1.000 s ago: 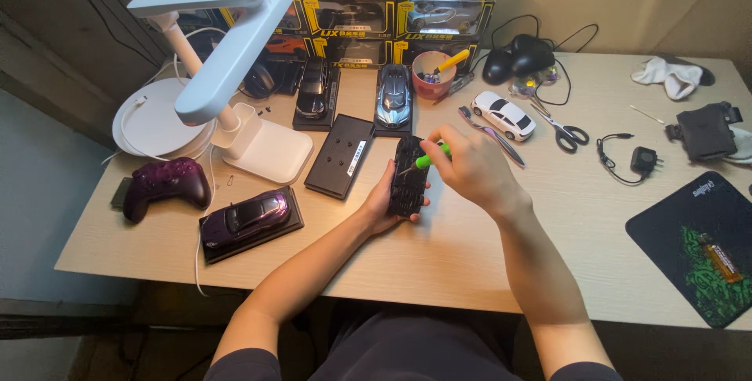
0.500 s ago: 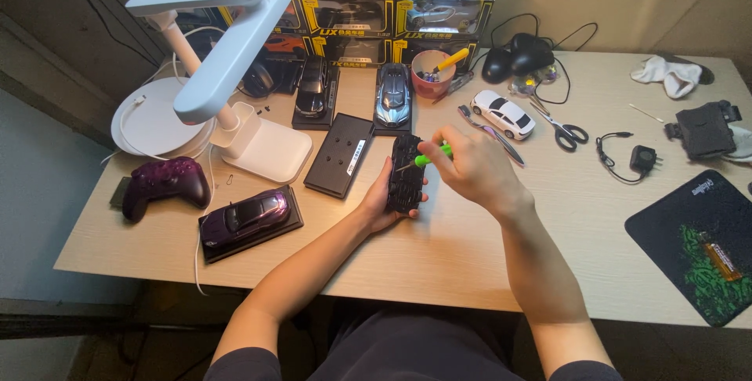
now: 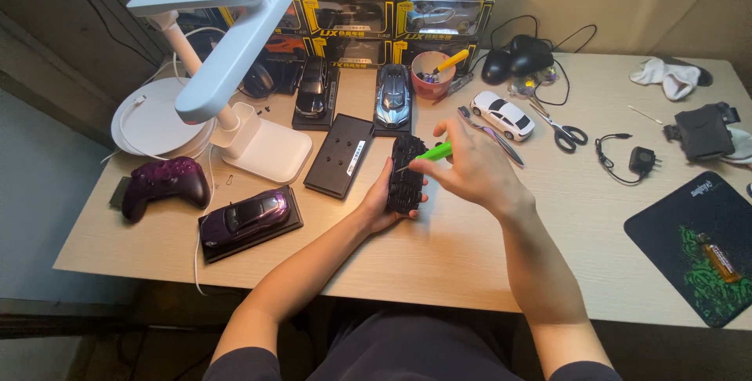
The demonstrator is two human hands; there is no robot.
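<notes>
Right hand (image 3: 470,173) pinches green-handled screwdriver (image 3: 427,154), tip on black model car (image 3: 406,173). Left hand (image 3: 384,201) grips the car just above the table (image 3: 470,256). Risk: tip slips and gouges the underside; a loosened screw could roll toward the black base plate (image 3: 341,154).

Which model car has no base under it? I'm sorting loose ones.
The white car, right of the cup, sits straight on the desk; the purple, black and blue-grey cars sit on black bases.
</notes>
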